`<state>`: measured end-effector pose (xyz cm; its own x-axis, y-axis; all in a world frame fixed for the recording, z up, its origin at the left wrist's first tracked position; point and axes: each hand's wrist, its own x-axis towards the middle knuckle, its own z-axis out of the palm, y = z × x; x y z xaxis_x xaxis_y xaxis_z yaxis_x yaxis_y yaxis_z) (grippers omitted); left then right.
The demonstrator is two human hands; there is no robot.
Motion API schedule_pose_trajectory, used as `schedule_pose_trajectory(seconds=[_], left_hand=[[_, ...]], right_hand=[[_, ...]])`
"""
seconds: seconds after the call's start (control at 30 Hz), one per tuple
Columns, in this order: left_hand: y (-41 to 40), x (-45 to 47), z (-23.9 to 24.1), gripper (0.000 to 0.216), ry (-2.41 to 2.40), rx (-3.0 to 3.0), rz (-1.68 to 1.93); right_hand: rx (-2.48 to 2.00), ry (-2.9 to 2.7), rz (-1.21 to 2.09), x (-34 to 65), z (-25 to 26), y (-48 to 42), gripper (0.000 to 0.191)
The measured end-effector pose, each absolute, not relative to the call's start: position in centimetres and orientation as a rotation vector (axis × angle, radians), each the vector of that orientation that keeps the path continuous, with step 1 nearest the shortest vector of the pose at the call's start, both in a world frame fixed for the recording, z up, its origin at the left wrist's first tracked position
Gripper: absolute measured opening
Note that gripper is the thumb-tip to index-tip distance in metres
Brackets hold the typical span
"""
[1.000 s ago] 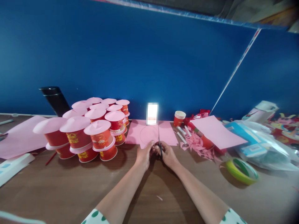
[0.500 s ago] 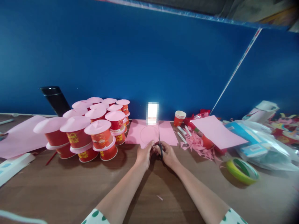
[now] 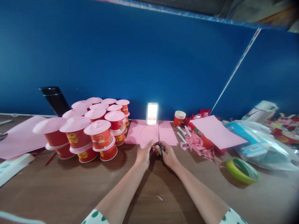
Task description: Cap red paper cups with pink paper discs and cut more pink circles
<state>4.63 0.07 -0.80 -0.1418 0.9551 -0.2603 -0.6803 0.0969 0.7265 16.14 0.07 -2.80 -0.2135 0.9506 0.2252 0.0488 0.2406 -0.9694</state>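
My left hand (image 3: 144, 154) pinches the near edge of a pink paper sheet (image 3: 149, 133) that bears a drawn circle. My right hand (image 3: 168, 154) is closed on the black handles of scissors (image 3: 159, 138). The blades point away from me along the paper's right edge. Both hands rest on the brown table (image 3: 70, 186), close together.
Stacked red paper cups with pink paper lids (image 3: 93, 130) crowd the left. More pink sheets lie at far left (image 3: 18, 137) and right (image 3: 217, 130). Pink scraps (image 3: 198, 146), a red cup stack (image 3: 179, 118), a green tape roll (image 3: 241, 170), plastic bags (image 3: 261, 143) and a black flask (image 3: 54, 99) stand around.
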Motion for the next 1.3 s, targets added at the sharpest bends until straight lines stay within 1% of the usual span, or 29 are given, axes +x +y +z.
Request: schedule_pose_trajectory(seconds=[0.2, 0.53, 1.3], left_hand=[[0.09, 4.58, -0.66, 0.025, 0.888, 0.408, 1.482], [0.19, 4.52, -0.84, 0.026, 0.908, 0.387, 1.485], [0.38, 4.31, -1.0, 0.025, 0.86, 0.44, 1.496]], right_hand=[[-0.996, -1.52, 1.139, 16.11, -2.77, 0.02, 0.023], [-1.008, -1.537, 1.103, 16.13, -2.15, -0.2, 0.019], [-1.037, -1.533, 1.121, 16.17, -2.02, -0.26, 0.023]])
